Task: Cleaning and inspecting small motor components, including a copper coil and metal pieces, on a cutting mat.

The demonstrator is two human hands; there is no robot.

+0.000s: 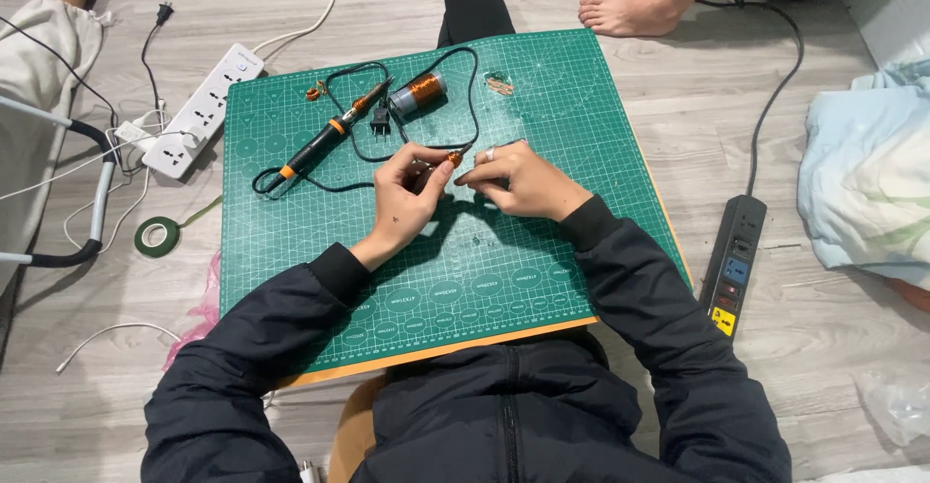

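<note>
A green cutting mat [504,280] lies on the floor. Over its middle, the left hand [407,197] and right hand [518,181] meet, fingers pinched narrow around a small copper coil [454,158]. Farther left lies a soldering iron [325,139], with a wire spool [418,93] beyond it.

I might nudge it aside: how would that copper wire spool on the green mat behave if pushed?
The copper wire spool lies on its side on the cutting mat, so it would probably roll. Densely wound, likely heavy for its size. The black cord curving around it might stop it.
</note>
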